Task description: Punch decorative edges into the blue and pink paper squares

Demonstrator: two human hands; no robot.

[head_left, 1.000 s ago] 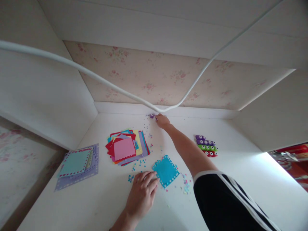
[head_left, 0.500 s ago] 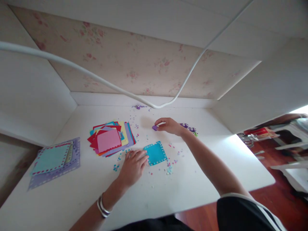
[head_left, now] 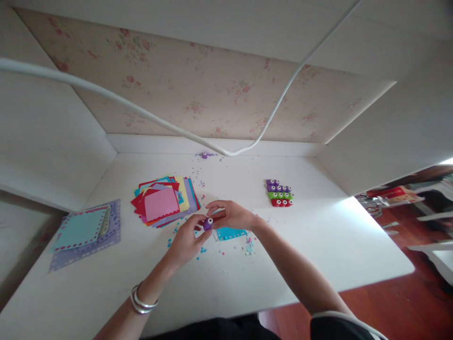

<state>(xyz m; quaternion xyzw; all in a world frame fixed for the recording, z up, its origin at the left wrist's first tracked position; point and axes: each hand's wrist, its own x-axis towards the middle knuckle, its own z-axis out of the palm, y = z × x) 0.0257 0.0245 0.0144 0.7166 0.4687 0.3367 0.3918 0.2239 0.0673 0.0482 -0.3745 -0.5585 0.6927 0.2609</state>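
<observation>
Both hands meet over the middle of the table around a small purple craft punch [head_left: 207, 224] with a white and dark round top. My left hand [head_left: 187, 240] grips it from the left between thumb and fingers. From the right, my right hand [head_left: 231, 216] also has its fingers closed on the punch. Under and beside the right hand lies a blue card [head_left: 230, 233] with punched edges, its upper part covered. Tiny paper dots [head_left: 249, 246] are scattered around the card.
Left of the hands lies a fanned pile of coloured cards [head_left: 162, 204]; farther left, punched sheets [head_left: 83, 229]. Rows of purple, green and red punches [head_left: 279, 192] stand at right. Another purple punch [head_left: 204, 155] sits by the back wall. A white cable [head_left: 170, 126] hangs across the view.
My right hand has brought the purple punch left and nearer to me. My left hand has lifted off the blue card and closed on the punch. The punch rows now show fully.
</observation>
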